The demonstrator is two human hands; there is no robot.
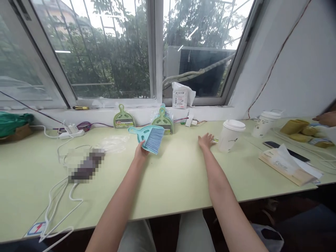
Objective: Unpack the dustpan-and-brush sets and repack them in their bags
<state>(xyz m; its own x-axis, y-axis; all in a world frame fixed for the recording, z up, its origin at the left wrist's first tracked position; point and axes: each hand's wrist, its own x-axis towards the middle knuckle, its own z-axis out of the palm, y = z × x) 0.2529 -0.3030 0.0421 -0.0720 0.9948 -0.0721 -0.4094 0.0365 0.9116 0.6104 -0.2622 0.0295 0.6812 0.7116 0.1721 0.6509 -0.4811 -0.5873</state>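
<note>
My left hand grips a small teal hand brush by its bristle end, held just above the pale green table. My right hand lies flat on the table with fingers spread, holding nothing, just left of a small green item and a white lidded paper cup. Two green mini dustpans, one and another, lean against the wall behind the brush.
A second lidded cup, a phone, a tissue box and yellow items lie at right, where another person's hand shows. White cables, a power strip and a blurred object lie at left. A white packet rests on the sill.
</note>
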